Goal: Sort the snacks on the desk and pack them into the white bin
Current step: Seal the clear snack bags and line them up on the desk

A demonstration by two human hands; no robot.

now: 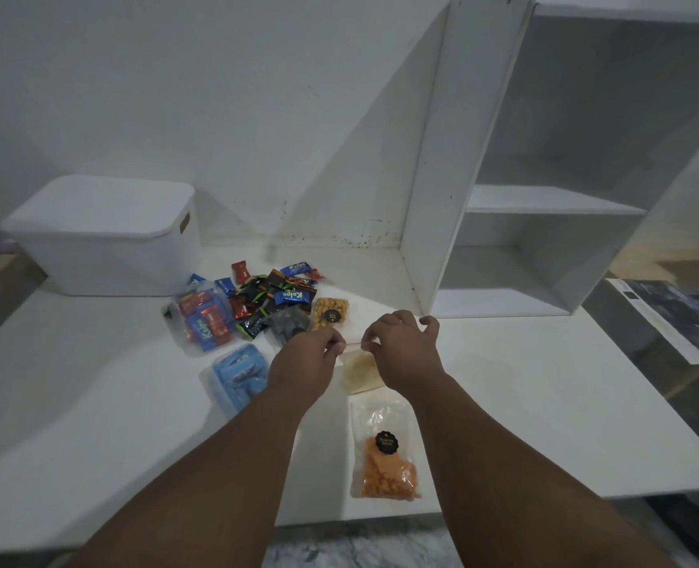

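Note:
My left hand (308, 356) and my right hand (401, 348) pinch the top edge of a clear bag of pale crumbs (360, 373) that lies on the white desk (544, 403). Nearer to me lies a clear bag of orange snacks (386, 465) with a black label. Behind my hands sit a bag of yellow nuts (330, 313), a dark bag (288, 323), a heap of small wrapped candies (274, 295), a clear bag of red and blue wrappers (204, 321) and a clear pack with blue contents (239, 377). The white bin (105, 239) stands at the back left with its lid on.
A white shelf unit (524, 198) with open compartments stands on the desk at the right, against the wall. The desk's front edge runs just below the orange bag. A dark patterned surface (675, 321) lies beyond the desk's right edge.

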